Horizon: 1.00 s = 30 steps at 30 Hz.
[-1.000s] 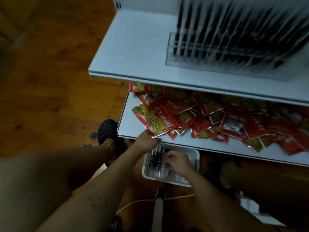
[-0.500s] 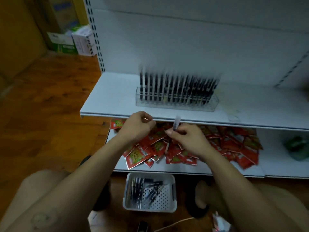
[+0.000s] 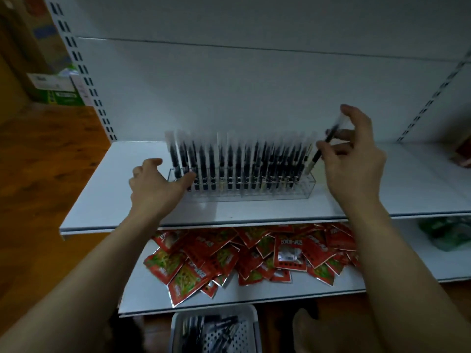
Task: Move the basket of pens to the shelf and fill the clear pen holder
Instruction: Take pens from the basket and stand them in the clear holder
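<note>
Both hands have risen from in front of the lower shelf to the upper shelf (image 3: pixel 107 200) since half a second ago, and the camera has tipped up with them, leaving the basket (image 3: pixel 251 324) at the bottom edge of the view. A person restocking a white store rack is midway through filling the clear pen holder (image 3: pixel 303 188), which stands on the upper shelf already crowded with a long row of upright black pens in clear sleeves. The right hand (image 3: pixel 353 159) pinches one more pen (image 3: pixel 322 149) between thumb and fingers, the other fingers spread loosely, and holds it tilted just above the holder's right end. The left hand (image 3: pixel 155 186) is partly open, its fingers resting against the holder's left end and the nearest pens, seemingly to steady it. The basket, with loose pens still inside, sits on the floor below the lower shelf (image 3: pixel 142 299), where red snack packets (image 3: pixel 229 256) lie heaped, so moving it up to the shelf appears not yet done. The next move calls for bringing the tilted pen upright and lowering it into a free slot at the right end, which looks tightly packed, without tipping its neighbours.
</note>
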{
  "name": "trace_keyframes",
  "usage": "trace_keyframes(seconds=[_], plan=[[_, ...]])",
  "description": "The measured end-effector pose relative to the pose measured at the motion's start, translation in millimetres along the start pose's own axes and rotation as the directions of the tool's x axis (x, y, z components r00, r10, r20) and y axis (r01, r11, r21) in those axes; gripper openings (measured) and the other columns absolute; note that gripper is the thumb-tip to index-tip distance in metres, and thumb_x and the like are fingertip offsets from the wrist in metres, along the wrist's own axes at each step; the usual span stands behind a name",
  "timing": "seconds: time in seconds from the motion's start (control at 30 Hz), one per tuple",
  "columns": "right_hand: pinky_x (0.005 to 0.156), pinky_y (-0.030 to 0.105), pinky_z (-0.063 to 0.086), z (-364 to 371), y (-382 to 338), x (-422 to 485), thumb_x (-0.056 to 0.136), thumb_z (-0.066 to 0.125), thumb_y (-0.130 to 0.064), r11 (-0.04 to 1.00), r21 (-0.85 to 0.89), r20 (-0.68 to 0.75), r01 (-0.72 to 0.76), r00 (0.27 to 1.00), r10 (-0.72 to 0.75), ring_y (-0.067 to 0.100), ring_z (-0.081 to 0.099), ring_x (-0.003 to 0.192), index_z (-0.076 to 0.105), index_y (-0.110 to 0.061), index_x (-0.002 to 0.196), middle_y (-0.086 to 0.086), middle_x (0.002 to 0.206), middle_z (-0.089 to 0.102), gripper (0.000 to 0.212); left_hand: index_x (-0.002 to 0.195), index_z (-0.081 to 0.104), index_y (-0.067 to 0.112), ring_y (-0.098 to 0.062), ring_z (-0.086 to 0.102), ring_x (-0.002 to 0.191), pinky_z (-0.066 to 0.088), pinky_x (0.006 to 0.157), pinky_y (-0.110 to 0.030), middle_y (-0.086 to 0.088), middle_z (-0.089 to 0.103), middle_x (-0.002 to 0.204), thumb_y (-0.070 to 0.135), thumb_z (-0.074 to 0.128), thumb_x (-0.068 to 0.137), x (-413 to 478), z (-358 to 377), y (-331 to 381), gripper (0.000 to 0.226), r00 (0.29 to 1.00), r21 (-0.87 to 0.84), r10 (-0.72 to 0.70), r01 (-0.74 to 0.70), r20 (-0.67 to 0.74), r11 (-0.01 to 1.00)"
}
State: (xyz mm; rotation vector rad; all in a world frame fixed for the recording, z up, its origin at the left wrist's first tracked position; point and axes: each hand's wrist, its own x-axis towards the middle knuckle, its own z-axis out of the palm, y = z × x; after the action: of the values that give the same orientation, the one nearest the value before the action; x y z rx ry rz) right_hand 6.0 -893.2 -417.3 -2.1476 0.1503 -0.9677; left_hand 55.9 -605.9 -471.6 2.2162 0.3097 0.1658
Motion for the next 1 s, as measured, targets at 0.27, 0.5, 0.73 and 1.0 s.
trace_keyframes(seconds=[0.27, 0.5, 0.73, 1.0], plan=[[0.071, 0.001, 0.045, 9.1, 27.5, 12.7, 0.089, 0.067, -0.013, 0.998, 0.050, -0.010, -0.031, 0.999, 0.031, 0.013, 0.064, 0.078, 0.046, -0.031, 0.137, -0.001, 0.100, 0.061, 0.055, 0.134, 0.047, 0.016, -0.036, 0.046, 0.126, 0.040, 0.102, -0.056, -0.013, 0.049, 0.138, 0.070, 0.070, 0.063, 11.0, 17.4, -9.5, 0.092, 0.996, 0.025, -0.047, 0.046, 0.072, 0.999], [0.072, 0.006, 0.047, 15.8, 32.6, 5.7, 0.091, 0.063, -0.010, 1.000, -0.024, 0.116, -0.004, 0.993, 0.007, 0.003, 0.061, 0.075, 0.049, -0.028, 0.134, -0.001, 0.101, 0.062, 0.049, 0.134, 0.046, 0.022, -0.033, 0.049, 0.122, 0.042, 0.100, -0.055, -0.007, 0.051, 0.137, 0.077, 0.063, 0.055, 6.0, 15.2, -9.8, 0.097, 0.995, -0.035, -0.059, 0.062, 0.083, 0.997], [0.084, 0.036, 0.053, 16.0, 41.0, -1.6, 0.091, 0.053, -0.005, 0.984, -0.159, 0.181, 0.083, 0.982, -0.054, 0.015, 0.059, 0.087, 0.052, -0.027, 0.136, 0.005, 0.117, 0.063, 0.050, 0.134, 0.044, 0.024, -0.031, 0.052, 0.119, 0.044, 0.099, -0.053, -0.006, 0.050, 0.137, 0.078, 0.064, 0.053, 3.0, 17.1, -11.9, 0.099, 0.994, -0.077, -0.062, 0.069, 0.087, 0.995], [0.084, 0.030, 0.046, -2.5, 15.4, -31.3, 0.090, 0.060, -0.010, 0.984, -0.177, 0.226, 0.026, 0.974, 0.015, 0.011, 0.053, 0.095, 0.037, -0.029, 0.146, -0.001, 0.122, 0.054, 0.063, 0.142, 0.036, 0.018, -0.031, 0.049, 0.123, 0.042, 0.101, -0.055, -0.007, 0.047, 0.139, 0.061, 0.076, 0.069, -19.1, 2.9, -19.9, 0.094, 0.997, -0.115, -0.059, 0.065, 0.053, 0.991]])
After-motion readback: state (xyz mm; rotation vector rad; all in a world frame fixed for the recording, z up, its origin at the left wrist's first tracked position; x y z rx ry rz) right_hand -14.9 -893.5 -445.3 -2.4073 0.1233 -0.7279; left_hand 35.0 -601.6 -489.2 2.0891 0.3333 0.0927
